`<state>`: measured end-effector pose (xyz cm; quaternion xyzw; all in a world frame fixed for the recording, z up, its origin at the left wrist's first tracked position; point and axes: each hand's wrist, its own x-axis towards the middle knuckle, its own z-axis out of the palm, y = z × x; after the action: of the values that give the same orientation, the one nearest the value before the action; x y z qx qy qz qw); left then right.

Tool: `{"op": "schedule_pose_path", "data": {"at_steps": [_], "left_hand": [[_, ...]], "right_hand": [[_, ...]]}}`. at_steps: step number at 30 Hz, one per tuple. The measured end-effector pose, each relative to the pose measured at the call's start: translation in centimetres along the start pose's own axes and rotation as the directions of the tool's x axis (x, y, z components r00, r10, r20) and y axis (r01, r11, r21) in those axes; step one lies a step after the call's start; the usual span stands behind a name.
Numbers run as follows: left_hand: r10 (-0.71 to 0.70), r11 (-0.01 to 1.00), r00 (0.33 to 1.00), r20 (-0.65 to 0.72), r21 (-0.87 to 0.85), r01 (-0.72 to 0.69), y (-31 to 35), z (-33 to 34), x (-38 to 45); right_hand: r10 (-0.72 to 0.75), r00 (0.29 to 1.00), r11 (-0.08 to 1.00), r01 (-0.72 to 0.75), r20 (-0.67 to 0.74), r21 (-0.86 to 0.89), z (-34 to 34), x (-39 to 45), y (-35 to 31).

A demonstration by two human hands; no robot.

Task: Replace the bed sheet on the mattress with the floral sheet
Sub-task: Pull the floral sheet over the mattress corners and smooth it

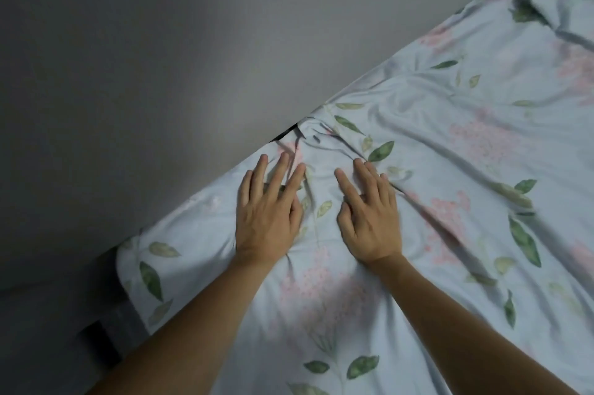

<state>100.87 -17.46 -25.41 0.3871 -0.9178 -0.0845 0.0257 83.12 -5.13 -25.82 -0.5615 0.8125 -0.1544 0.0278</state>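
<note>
Left hand [268,218], right hand [369,218] flat on floral sheet [450,169], near wall [144,57]

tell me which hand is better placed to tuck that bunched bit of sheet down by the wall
Probably the left hand: its fingertips lie nearer the wall edge, just below the bunched fold of the floral sheet. The right hand rests flat further in.

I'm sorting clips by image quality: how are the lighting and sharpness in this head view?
Head view: dim, flat light; the grey wall darkens toward the corners. The floral sheet looks soft and slightly blurred, most at the top right folds. Both the left hand and right hand are fairly sharp. The bed edge runs diagonally, tilted by the camera.
</note>
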Motion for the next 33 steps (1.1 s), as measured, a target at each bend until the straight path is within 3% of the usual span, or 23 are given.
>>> {"op": "schedule_pose_path", "data": {"at_steps": [4, 7, 12, 17, 21, 26, 30, 33], "left_hand": [[-0.025, 1.0, 0.999, -0.025, -0.014, 0.024, 0.1, -0.2, -0.2], [-0.007, 1.0, 1.0, -0.01, -0.024, 0.006, -0.7, -0.8, -0.7], [-0.037, 0.999, 0.999, 0.011, -0.032, 0.038, -5.3, -2.0, -4.4], [-0.127, 0.991, 0.992, -0.006, -0.044, 0.127, -10.5, -2.8, -9.2], [-0.197, 0.98, 0.98, -0.007, -0.04, 0.196, -11.4, -3.4, -11.1], [-0.145, 0.989, 0.989, 0.02, -0.007, 0.145, -10.2, -5.0, -12.0], [-0.133, 0.99, 0.991, 0.019, -0.043, 0.133, -11.6, -4.4, -15.0], [-0.185, 0.981, 0.982, 0.038, -0.044, 0.187, -13.3, -4.1, -15.7]], "right_hand": [[-0.053, 0.994, 0.998, 0.054, -0.092, 0.013, 0.3, -0.4, 0.2], [0.013, 0.989, 0.996, 0.0, -0.145, 0.09, 0.9, -0.9, -0.9], [0.137, 0.989, 0.98, -0.126, -0.06, 0.154, 0.1, -0.6, -4.3], [-0.022, 0.997, 0.976, 0.006, 0.068, 0.219, -0.5, -2.5, -10.3], [-0.072, 0.988, 0.993, 0.057, 0.137, 0.105, -1.4, -2.7, -11.6], [-0.16, 0.948, 0.985, 0.137, 0.275, 0.103, -1.1, 0.5, -13.5], [-0.075, 0.89, 0.997, 0.073, 0.45, 0.02, 0.1, 2.9, -14.7], [-0.102, 0.882, 0.995, 0.082, 0.459, 0.062, 0.6, 3.9, -16.7]]}}
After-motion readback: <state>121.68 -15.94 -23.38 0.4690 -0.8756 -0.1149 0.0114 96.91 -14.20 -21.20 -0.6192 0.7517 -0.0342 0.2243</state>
